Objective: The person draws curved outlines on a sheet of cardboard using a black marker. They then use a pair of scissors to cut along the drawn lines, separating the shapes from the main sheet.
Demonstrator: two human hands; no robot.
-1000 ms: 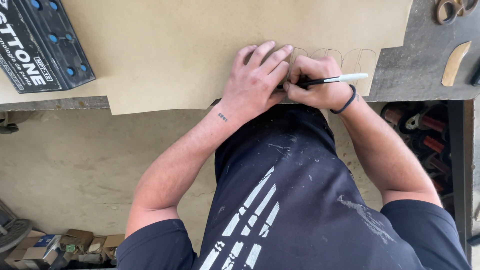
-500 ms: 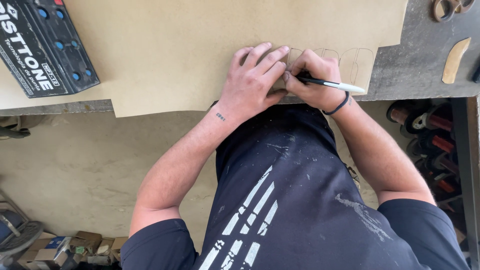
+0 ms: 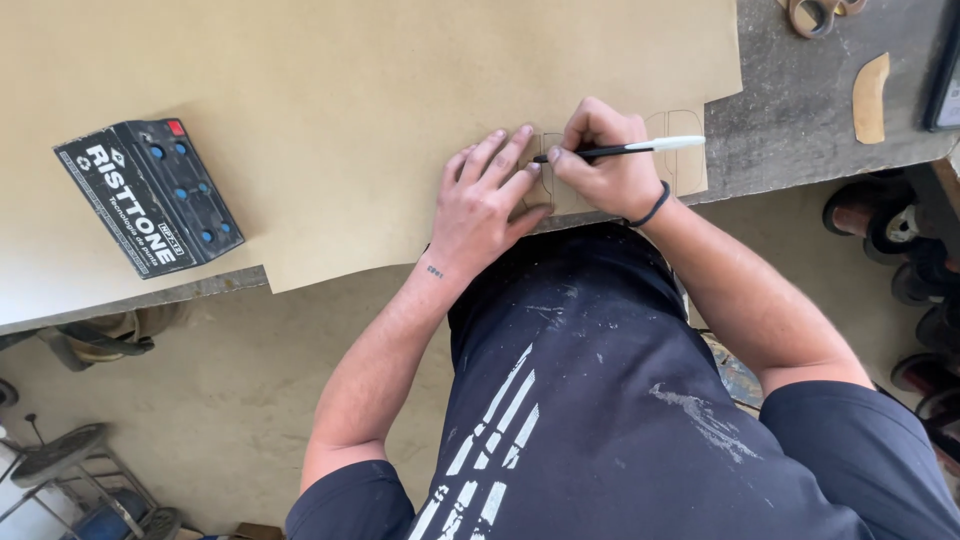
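Pen (image 3: 640, 148) marks tan sheet (image 3: 350, 90) (on grey workbench (image 3: 800, 110)).

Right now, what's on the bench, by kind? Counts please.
Tan sheet: 1
Pen, in right hand: 1
Black box: 1
Tan curved piece: 1
Scissors, partly cropped: 1
Total: 5

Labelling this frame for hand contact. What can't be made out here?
Head view only:
- Whatever the left hand presses flat on the tan sheet: hidden under palm and fingers.
- Pen tip: hidden behind the right hand.
- Traced outlines near the sheet's edge: faint, partly covered by both hands.
- Scissors at the top: cut off by the frame edge.
- Dark flat object on the right: cut off by the edge.
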